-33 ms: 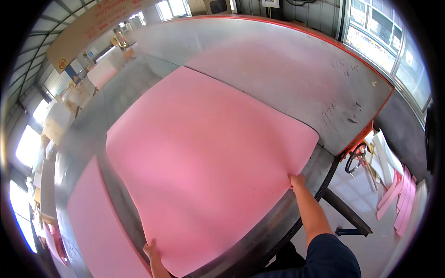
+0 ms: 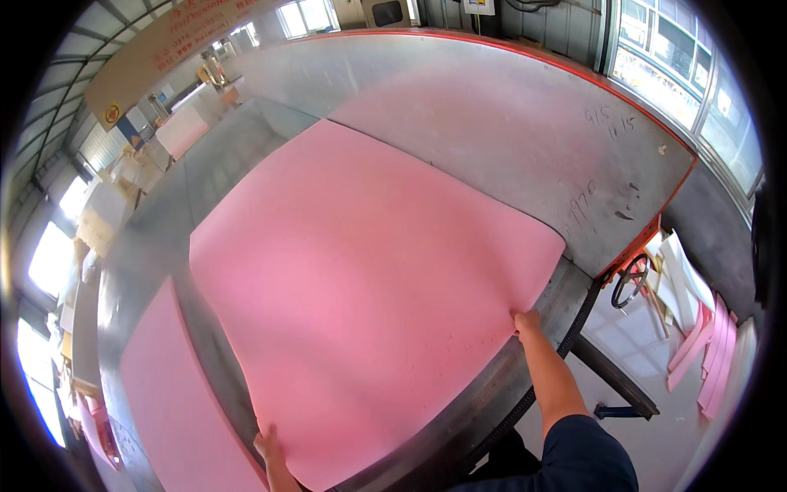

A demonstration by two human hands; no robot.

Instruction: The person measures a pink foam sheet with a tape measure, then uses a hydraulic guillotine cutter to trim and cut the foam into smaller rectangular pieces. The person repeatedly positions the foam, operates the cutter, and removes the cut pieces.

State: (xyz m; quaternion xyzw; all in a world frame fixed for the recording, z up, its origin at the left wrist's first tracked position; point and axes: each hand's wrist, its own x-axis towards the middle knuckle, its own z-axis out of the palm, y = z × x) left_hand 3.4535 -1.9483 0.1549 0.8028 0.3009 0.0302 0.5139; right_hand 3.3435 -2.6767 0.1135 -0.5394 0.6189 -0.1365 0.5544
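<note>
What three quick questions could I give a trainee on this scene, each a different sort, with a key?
1. True or false: only the left hand touches the large pink foam sheet.

2. Where does the second pink foam sheet lie?
A) On top of the large sheet
B) Left of the large sheet, on the metal tabletop
C) Under the right hand

3. What colour edges the top of the metal panel beyond the large sheet?

Key: 1. False, both hands touch it. 2. B. 3. Red.
</note>
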